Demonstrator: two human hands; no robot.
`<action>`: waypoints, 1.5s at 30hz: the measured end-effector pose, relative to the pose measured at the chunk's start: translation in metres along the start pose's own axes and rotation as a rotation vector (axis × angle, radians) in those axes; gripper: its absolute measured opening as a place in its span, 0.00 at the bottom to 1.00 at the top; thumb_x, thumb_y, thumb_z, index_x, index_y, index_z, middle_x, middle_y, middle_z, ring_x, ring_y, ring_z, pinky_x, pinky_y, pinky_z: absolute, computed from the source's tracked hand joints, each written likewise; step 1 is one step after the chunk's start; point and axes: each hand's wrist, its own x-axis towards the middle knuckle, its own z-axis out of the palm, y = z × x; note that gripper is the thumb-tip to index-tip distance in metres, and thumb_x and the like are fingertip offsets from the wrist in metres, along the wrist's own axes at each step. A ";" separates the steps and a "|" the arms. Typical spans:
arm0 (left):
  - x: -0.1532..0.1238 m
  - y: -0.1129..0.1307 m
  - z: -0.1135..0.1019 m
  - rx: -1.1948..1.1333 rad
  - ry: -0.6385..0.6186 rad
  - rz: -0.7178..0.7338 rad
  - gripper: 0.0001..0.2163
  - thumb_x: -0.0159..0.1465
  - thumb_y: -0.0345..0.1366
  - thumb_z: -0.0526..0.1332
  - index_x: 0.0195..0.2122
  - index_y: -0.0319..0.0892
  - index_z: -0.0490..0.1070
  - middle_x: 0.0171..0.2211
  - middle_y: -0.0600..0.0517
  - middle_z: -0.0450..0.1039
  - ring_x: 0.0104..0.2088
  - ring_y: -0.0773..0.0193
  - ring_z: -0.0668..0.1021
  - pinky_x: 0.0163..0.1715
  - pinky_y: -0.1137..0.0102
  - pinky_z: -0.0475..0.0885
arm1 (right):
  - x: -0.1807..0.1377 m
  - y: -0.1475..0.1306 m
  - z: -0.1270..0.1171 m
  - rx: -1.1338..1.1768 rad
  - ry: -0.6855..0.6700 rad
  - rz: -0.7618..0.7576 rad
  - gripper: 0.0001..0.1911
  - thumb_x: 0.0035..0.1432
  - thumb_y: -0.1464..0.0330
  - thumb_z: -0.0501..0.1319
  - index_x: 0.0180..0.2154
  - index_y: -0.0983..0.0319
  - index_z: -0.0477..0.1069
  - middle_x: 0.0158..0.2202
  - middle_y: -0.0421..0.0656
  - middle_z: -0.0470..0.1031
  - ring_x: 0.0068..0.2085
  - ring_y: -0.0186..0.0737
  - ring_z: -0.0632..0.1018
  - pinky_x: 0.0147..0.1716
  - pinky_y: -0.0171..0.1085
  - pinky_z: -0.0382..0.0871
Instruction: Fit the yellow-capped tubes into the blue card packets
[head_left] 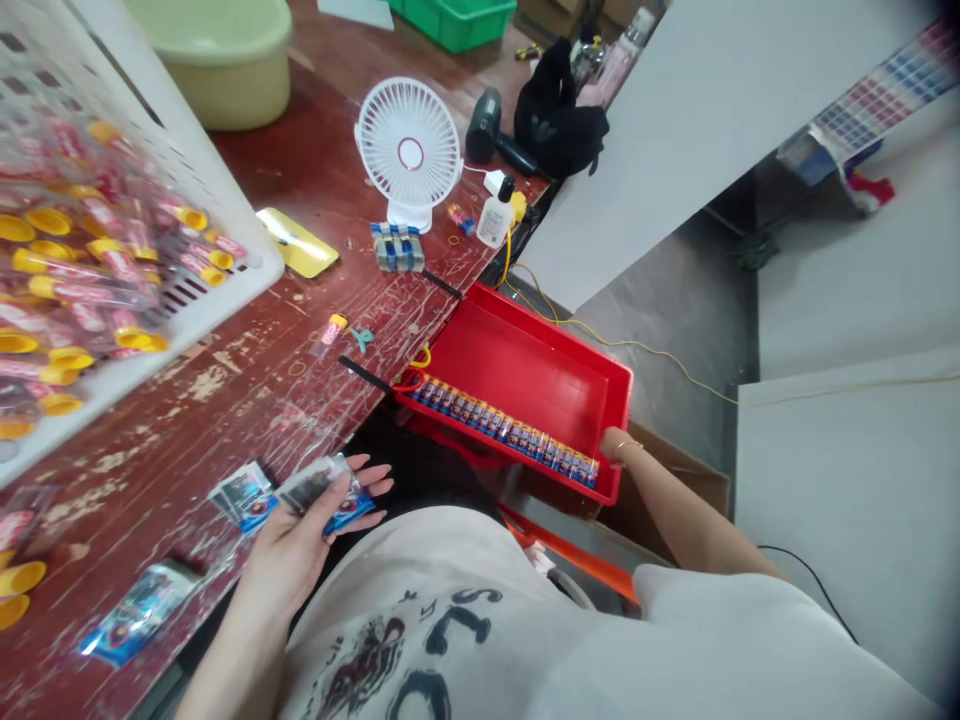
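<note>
Scuffed red tabletop (247,390) filled the left of the frame, with a red tray (525,370) at centre. At lower centre the left hand (296,545) cupped a stack of clear packets (334,495), fingers loosely spread; they looked light, floppy and slippery, best pinched by their edges. At the tray's lower right corner the right hand (615,443) rested by the row of small tubes (502,425); how far it was open could not be told.

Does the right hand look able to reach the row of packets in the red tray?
Probably yes: the right hand sits at the near corner of the red tray, beside the end of the row of packets; the tray is open-topped and nothing covers the row.
</note>
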 end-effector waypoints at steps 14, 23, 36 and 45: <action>-0.040 0.015 -0.050 -0.193 0.227 0.180 0.19 0.48 0.45 0.71 0.35 0.36 0.76 0.32 0.42 0.80 0.32 0.55 0.81 0.31 0.65 0.76 | -0.012 -0.371 0.035 0.429 -0.091 -1.237 0.07 0.55 0.72 0.56 0.37 0.60 0.69 0.37 0.46 0.73 0.39 0.43 0.75 0.42 0.42 0.70; -0.058 -0.002 -0.078 -0.264 0.403 0.227 0.19 0.50 0.49 0.69 0.31 0.35 0.78 0.31 0.42 0.80 0.31 0.58 0.80 0.28 0.70 0.75 | -0.066 -0.533 0.128 0.505 -0.136 -1.236 0.14 0.53 0.67 0.60 0.41 0.63 0.64 0.40 0.51 0.70 0.42 0.49 0.73 0.42 0.46 0.69; -0.044 -0.007 -0.092 -0.274 0.504 0.223 0.21 0.46 0.49 0.71 0.34 0.38 0.78 0.32 0.45 0.80 0.32 0.56 0.80 0.29 0.65 0.76 | -0.075 -0.552 0.137 0.523 -0.096 -1.177 0.11 0.53 0.72 0.58 0.41 0.65 0.68 0.41 0.54 0.71 0.45 0.51 0.72 0.48 0.49 0.67; -0.037 -0.011 -0.098 -0.279 0.470 0.385 0.13 0.42 0.39 0.74 0.24 0.37 0.75 0.20 0.54 0.75 0.20 0.67 0.73 0.25 0.72 0.71 | -0.087 -0.446 0.095 0.786 -0.464 -1.141 0.13 0.58 0.61 0.59 0.44 0.59 0.67 0.45 0.48 0.71 0.39 0.42 0.76 0.32 0.39 0.75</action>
